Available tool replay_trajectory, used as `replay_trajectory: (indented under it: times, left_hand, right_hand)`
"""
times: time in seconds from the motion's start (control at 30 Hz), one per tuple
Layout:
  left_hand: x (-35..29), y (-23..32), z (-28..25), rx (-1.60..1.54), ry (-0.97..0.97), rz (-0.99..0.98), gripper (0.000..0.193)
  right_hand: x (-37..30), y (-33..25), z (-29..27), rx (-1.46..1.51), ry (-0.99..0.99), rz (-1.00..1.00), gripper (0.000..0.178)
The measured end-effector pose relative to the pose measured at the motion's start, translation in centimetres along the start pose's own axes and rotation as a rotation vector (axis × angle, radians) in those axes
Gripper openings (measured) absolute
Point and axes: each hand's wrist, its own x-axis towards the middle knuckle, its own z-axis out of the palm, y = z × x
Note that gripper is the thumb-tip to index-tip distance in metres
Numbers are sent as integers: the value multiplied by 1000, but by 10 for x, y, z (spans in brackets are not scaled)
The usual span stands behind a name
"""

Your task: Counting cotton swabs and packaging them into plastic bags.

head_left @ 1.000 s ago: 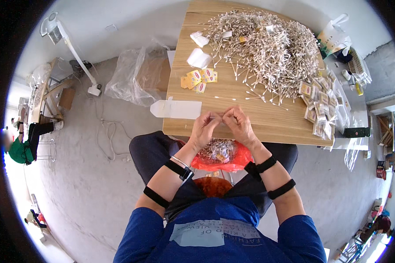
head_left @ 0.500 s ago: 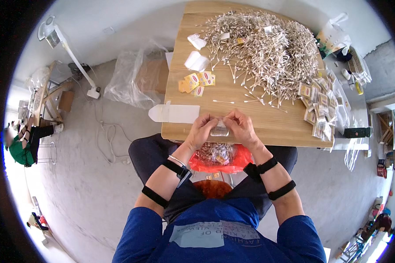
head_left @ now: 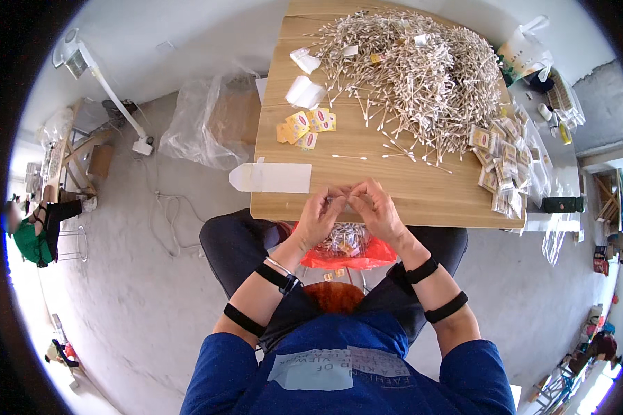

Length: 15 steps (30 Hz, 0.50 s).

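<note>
At the table's front edge my left hand and my right hand meet, thumbs and fingers pinched together. Between them is a small piece of clear plastic, perhaps a bag, mostly covered by the fingers now. Left of my hands lies a white card strip with one pointed end. Beyond it are several small yellow cards. A single cotton swab lies in front of my hands, and a large heap of cotton swabs spreads over the far side.
Small filled packs are piled on the table's right side. A red plastic bag with swabs hangs open below the front edge. Folded white papers lie at the left. A person in green sits far left.
My hands have drawn closer together, and the clear plastic between them shows less. The table appears shifted slightly left and up in view. Heap, cards and packs are otherwise unchanged.
</note>
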Motion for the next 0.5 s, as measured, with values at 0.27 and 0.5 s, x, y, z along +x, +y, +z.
replay_trajectory:
  times: [0.27,0.5]
  left_hand:
    - [4,-11,-2,-82,-26,78,13]
    - [9,-14,-5,-124,-102,-8,13]
  right_hand:
    - [0,4,4,91,12,34,11]
    - [0,10,2,300,29,112,6]
